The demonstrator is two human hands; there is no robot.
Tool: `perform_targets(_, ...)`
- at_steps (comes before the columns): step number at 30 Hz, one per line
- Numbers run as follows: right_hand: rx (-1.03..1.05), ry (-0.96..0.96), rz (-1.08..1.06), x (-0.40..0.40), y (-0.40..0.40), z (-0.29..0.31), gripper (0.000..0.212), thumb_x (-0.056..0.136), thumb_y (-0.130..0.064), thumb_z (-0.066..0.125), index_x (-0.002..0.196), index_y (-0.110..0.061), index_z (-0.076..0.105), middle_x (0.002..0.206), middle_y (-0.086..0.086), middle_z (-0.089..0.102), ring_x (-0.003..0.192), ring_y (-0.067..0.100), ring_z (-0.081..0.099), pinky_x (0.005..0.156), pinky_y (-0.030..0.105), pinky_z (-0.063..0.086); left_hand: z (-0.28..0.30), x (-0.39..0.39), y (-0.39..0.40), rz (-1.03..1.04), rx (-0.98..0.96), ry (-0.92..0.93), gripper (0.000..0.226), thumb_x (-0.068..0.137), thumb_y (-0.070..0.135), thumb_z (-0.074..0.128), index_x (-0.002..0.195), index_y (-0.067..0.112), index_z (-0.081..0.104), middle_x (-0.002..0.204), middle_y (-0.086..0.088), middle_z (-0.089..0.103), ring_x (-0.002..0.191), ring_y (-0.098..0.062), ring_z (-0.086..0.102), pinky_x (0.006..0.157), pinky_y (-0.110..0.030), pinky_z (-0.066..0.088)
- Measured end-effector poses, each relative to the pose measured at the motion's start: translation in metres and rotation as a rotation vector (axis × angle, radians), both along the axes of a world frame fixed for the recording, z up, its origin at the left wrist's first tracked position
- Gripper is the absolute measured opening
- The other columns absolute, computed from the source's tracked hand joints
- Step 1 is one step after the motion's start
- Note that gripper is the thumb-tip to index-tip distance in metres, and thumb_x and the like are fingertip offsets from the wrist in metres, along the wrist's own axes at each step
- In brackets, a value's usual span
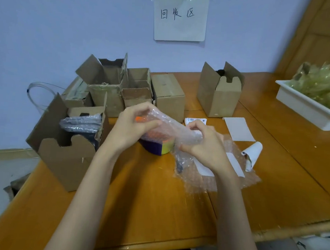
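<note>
From my station I count two hands at work on one multi-coloured cube [158,147], which sits at the middle of the bench [153,212] between them, its orange top half under a sheet of bubble wrap [175,127] and its purple and yellow faces bare below. The left hand [132,126] has its grip curled, thumb and fingers pinching the wrap against the cube's top. The right hand [204,145] has its grip closed round the other end of that sheet. A second sheet of wrap [205,181] lies flat under the right wrist. I count six cardboard boxes in the left cluster [65,156], the nearest open with one wrapped bundle [81,123] inside, and one open box [220,93] standing apart on the right. Beside it lie one flat card [239,128] and one curled paper [253,153]. One white tray [307,110] of clear bags stands at the far right, and one handwritten sign [180,17] is taped on the wall.
</note>
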State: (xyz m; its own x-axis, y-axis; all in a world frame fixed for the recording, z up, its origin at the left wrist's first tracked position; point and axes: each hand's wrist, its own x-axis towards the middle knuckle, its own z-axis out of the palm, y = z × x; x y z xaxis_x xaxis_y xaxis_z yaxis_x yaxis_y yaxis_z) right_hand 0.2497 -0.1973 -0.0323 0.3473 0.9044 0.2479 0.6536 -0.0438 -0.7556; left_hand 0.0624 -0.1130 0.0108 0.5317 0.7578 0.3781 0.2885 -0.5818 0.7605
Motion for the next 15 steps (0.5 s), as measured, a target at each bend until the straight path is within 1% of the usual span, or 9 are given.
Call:
perform_targets(2,0.024,0.060,0.055,-0.004,0.004,0.003,0.022,0.073,-0.035,0.076,0.093,-0.036,0.066,0.090,-0.020,0.065,0.097,0.012,0.056,0.087,0.037,0.046,0.001,0.005,-0.001,0.003,0.047,-0.071,0.018,0.086,0.018,0.071,0.103,0.018,0.065,0.105,0.009,0.062,0.105,-0.007,0.054,0.094,-0.027,0.043)
perform_targets(4,0.129,0.264,0.032,-0.007,0.007,0.008,0.009,0.076,-0.026,0.077,0.084,-0.028,0.073,0.082,-0.011,0.072,0.085,0.011,0.066,0.079,0.034,0.053,-0.001,0.008,-0.001,0.148,0.036,-0.169,0.055,0.084,0.028,0.074,0.133,0.027,0.050,0.137,0.008,0.049,0.128,-0.005,0.042,0.108,-0.027,0.034)
perform_targets(6,0.199,0.521,0.011,-0.008,0.009,0.010,0.010,0.077,-0.017,0.079,0.086,-0.019,0.077,0.085,-0.006,0.075,0.085,0.010,0.070,0.083,0.030,0.054,0.002,0.010,-0.003,0.265,-0.216,-0.208,0.082,0.081,0.038,0.074,0.148,0.030,0.028,0.149,0.005,0.036,0.135,-0.009,0.035,0.105,-0.026,0.032)
perform_targets(7,0.194,0.631,0.009,-0.007,0.011,0.009,0.014,0.076,-0.016,0.080,0.089,-0.015,0.076,0.088,-0.003,0.076,0.088,0.011,0.070,0.087,0.030,0.053,0.002,0.009,-0.003,0.252,-0.372,-0.184,0.085,0.080,0.042,0.073,0.148,0.027,0.026,0.147,0.003,0.040,0.132,-0.012,0.039,0.102,-0.025,0.034)
perform_targets(8,0.160,0.728,0.016,-0.007,0.013,0.009,0.019,0.075,-0.017,0.081,0.093,-0.012,0.076,0.092,-0.002,0.076,0.093,0.013,0.070,0.093,0.032,0.052,0.002,0.008,-0.003,0.187,-0.494,-0.135,0.079,0.080,0.045,0.072,0.146,0.024,0.034,0.141,0.004,0.048,0.126,-0.012,0.046,0.100,-0.025,0.038)
perform_targets(10,0.031,0.857,0.057,-0.009,0.015,0.009,0.036,0.071,-0.027,0.083,0.101,-0.009,0.073,0.100,0.000,0.075,0.103,0.016,0.067,0.104,0.038,0.045,-0.005,0.008,-0.002,0.040,-0.603,-0.062,0.047,0.086,0.040,0.067,0.127,0.019,0.058,0.122,0.002,0.064,0.110,-0.011,0.061,0.098,-0.029,0.048)
perform_targets(12,-0.101,0.880,0.088,-0.011,0.015,0.006,0.051,0.071,-0.041,0.081,0.114,-0.017,0.069,0.117,-0.010,0.066,0.117,0.009,0.054,0.112,0.038,0.032,-0.007,0.009,-0.005,0.043,-0.597,-0.084,0.020,0.094,0.024,0.061,0.112,0.017,0.065,0.101,0.000,0.069,0.085,-0.008,0.066,0.077,-0.023,0.056)
perform_targets(14,-0.150,0.891,0.124,-0.009,0.010,0.005,0.044,0.079,-0.047,0.071,0.119,-0.030,0.062,0.120,-0.020,0.054,0.120,0.003,0.043,0.109,0.033,0.027,-0.007,0.007,-0.008,0.076,-0.584,-0.098,0.021,0.094,0.012,0.057,0.114,0.017,0.061,0.095,-0.008,0.067,0.074,-0.015,0.064,0.057,-0.019,0.052)
perform_targets(15,-0.132,0.903,0.145,-0.007,0.009,0.003,0.038,0.085,-0.045,0.067,0.121,-0.034,0.060,0.119,-0.021,0.056,0.120,0.004,0.046,0.105,0.030,0.031,-0.006,0.006,-0.008,0.067,-0.593,-0.114,0.027,0.094,0.008,0.056,0.119,0.019,0.058,0.095,-0.012,0.066,0.074,-0.020,0.064,0.053,-0.019,0.051)
